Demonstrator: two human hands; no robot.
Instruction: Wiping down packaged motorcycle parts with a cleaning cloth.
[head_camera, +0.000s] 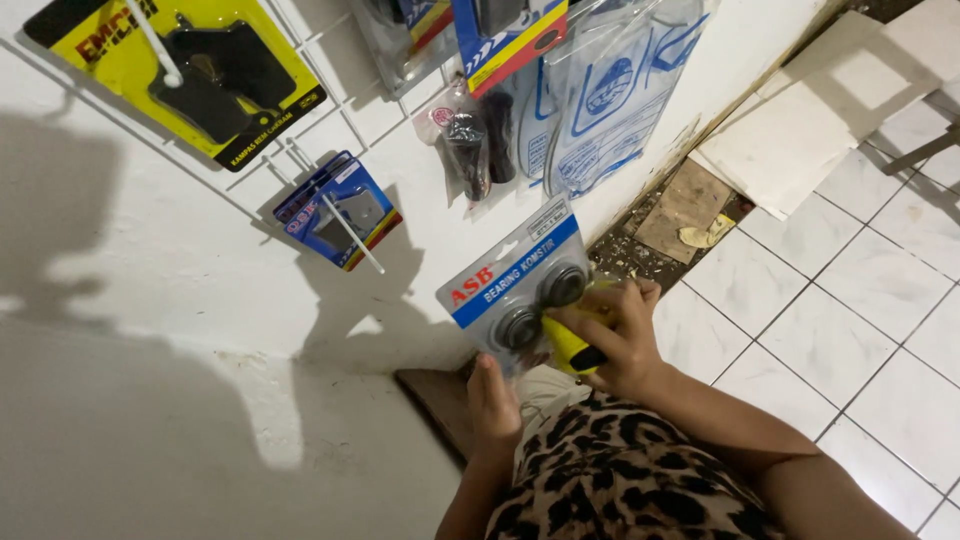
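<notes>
The right hand (620, 340) has its grip closed on a yellow tool (570, 348), mostly hidden. The left hand (494, 403) holds the blister pack (515, 282) by its lower edge, fingers out of sight.

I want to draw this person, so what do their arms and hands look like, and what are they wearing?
Both arms are bare from the elbow down, with no sleeves showing. The left hand and the right hand wear no gloves, and no rings, watch or bracelets can be seen. Close to the camera is a garment in a leopard print, tan with black and brown spots.
</notes>
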